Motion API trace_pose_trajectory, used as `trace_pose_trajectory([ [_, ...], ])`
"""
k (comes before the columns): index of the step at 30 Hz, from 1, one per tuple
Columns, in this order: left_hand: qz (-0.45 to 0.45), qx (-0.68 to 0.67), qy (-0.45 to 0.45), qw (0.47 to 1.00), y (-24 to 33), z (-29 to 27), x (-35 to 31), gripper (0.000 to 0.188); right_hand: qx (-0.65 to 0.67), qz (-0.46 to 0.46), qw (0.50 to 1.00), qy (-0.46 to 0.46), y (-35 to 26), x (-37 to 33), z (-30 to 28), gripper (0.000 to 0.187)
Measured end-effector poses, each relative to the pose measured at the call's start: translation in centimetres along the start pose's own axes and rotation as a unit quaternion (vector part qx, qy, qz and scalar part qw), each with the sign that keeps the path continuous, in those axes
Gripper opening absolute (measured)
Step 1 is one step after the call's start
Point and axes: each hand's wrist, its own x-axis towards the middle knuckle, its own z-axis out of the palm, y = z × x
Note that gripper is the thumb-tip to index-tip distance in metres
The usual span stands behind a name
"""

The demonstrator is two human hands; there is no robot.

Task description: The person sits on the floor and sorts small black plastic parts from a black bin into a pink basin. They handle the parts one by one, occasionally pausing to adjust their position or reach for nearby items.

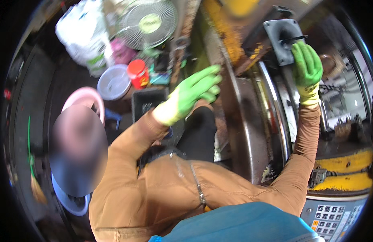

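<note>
Bowl [113, 83], jar [138, 75] on brown surface [122, 106]

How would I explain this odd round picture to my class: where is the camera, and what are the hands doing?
There is no robot here: a wide fisheye camera worn on the head looks down, so straight edges bend. Tan sleeves lead to both hands. The gloved left hand is open and empty, near the machine. The gloved right hand is at a grey square-rimmed part; whether it grips it is unclear. A fan, red container and pale bowl are at upper left.
</note>
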Motion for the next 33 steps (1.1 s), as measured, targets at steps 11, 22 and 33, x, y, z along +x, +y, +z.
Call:
trace_pose_trajectory([
  [11,0.146,0.396,0.408,0.809,-1.3,-13.3,-16.8,0.028,0.306,0.306,0.898,0.074,-12.1,5.6,9.9,0.049],
  [22,-0.341,0.641,0.467,0.505,-11.3,-38.1,-42.0,0.03,0.455,0.694,0.556,0.05,-9.3,-2.9,22.4,0.042],
  [33,-0.523,0.663,0.336,0.419,-11.3,-46.6,-31.5,0.03,0.349,0.683,0.639,0.052,-11.8,-2.7,16.4,0.036],
])
